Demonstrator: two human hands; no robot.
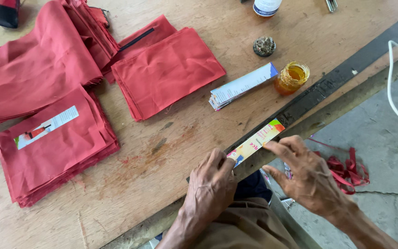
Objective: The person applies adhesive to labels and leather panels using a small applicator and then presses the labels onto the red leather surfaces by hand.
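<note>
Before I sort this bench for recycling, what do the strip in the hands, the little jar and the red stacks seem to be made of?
The strip, pinched between left hand and right hand, looks like thin printed card, glossy and flat-edged. The jar appears to be clear glass or plastic, since amber contents show through. The red stacks look like matte woven cloth, with frayed edges and soft creases.

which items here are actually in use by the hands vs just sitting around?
In use: left hand and right hand holding a yellow printed strip on the dark metal bar.

Lying about: red cloth stacks, strip bundle, amber jar, red scraps.
</note>
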